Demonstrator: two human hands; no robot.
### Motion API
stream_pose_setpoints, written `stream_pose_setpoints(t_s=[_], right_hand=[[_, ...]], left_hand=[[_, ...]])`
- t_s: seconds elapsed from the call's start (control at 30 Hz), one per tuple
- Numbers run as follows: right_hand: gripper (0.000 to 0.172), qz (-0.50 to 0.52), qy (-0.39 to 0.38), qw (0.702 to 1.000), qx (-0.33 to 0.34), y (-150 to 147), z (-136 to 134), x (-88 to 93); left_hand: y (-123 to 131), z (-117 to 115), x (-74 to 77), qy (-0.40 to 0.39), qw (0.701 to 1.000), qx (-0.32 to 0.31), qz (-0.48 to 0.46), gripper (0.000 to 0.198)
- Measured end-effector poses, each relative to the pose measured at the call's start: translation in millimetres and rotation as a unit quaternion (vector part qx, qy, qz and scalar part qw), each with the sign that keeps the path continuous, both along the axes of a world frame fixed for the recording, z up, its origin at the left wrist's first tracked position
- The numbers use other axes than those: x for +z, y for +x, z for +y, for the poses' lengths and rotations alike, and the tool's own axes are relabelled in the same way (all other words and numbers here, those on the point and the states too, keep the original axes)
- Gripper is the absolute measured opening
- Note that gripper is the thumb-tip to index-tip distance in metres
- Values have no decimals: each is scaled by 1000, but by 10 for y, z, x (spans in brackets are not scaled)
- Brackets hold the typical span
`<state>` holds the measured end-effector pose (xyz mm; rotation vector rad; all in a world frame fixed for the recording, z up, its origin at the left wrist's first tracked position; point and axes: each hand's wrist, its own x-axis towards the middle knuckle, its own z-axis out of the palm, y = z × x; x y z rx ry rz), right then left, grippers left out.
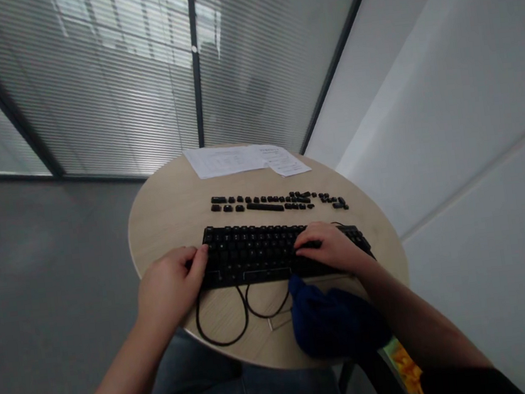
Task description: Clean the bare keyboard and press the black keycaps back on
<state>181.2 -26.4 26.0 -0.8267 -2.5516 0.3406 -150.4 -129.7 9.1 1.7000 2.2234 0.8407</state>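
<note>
A black keyboard (254,248) lies across the round table. Keys stand on its upper rows, while the front strip shows bare outlined slots. My left hand (172,283) grips the keyboard's left end, thumb on top and the other fingers curled at the side. Over the right part of the keys is my right hand (327,246), its thumb and fingertips drawn together against the keyboard. Whatever lies between those fingertips is too small and dark to make out. Behind the keyboard, loose black keycaps (264,207) are laid out in rows, a long spacebar among them.
Papers (239,160) lie at the far side of the wooden table (164,214). A bunched blue cloth (333,321) rests at the front right edge. Near it are a looped black cable (225,343) and a small thin wire tool (271,324). A white wall stands right.
</note>
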Motion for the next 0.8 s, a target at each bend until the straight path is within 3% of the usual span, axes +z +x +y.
stream_pose_setpoints(t_s=[0.33, 0.8], right_hand=[[7, 52, 58, 997, 23, -19, 31, -208], [7, 41, 77, 996, 26, -83, -7, -210]], left_hand=[[44, -19, 16, 17, 1000, 18, 20, 50], [19, -18, 2, 6, 1000, 12, 13, 51]])
